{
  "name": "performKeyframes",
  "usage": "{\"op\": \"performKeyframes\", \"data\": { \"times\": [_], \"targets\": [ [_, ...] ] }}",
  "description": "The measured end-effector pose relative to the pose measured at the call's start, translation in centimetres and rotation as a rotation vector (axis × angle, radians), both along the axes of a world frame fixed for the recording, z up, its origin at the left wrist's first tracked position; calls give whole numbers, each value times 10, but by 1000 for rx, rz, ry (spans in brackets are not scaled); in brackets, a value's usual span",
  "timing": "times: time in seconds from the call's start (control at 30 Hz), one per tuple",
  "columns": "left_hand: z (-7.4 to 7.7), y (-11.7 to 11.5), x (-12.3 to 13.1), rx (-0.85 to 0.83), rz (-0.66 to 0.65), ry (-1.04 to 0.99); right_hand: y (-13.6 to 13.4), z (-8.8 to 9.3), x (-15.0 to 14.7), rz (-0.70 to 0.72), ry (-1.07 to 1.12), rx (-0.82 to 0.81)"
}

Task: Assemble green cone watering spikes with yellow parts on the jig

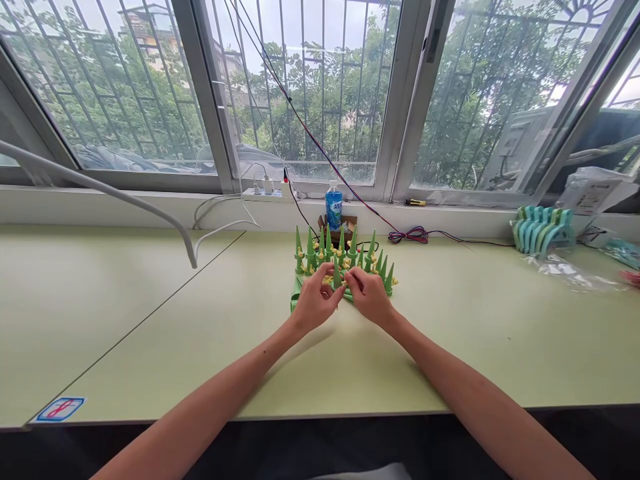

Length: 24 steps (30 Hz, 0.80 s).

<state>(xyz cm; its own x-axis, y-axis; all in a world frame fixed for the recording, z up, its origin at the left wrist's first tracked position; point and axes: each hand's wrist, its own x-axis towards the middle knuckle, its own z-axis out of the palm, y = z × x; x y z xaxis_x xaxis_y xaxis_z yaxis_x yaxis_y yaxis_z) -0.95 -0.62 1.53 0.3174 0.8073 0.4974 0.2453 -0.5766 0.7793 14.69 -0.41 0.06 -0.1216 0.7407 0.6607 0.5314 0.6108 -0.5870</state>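
Near the middle of the table stands a cluster of green pointed cones [354,243] with small yellow pieces [395,281] on and around them. My left hand [316,299] is curled around the base of one green cone [337,272], its thumb and fingers closed on it, point upward. Right beside it, my right hand [370,293] pinches at the cone's lower right side. A bit of yellow shows at those fingertips, too small and covered to make out. A green block-like part [295,303] shows at the cluster's left front, partly behind my left hand.
Behind the cones are a blue bottle [333,205] and a small brown box [353,223]. A coiled cable [410,235] lies to their right. Teal and green curved parts [543,230] stand far right, near clear plastic wrap [570,272]. A grey tube [125,197] arches in from the left.
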Motion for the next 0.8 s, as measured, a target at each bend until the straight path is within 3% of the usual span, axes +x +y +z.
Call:
{"op": "performKeyframes", "data": {
  "times": [0.4, 0.63, 0.8],
  "targets": [
    [-2, 0, 0, -21, -39, -22, 1, 0, -1, -12, -12, 10],
    [2, 1, 3, -308, -190, -309, 0, 1, -1, -36, -14, 5],
    [1, 7, 4, -422, -77, -412, -1, 1, -3, -26, -4, 14]
  ]
}}
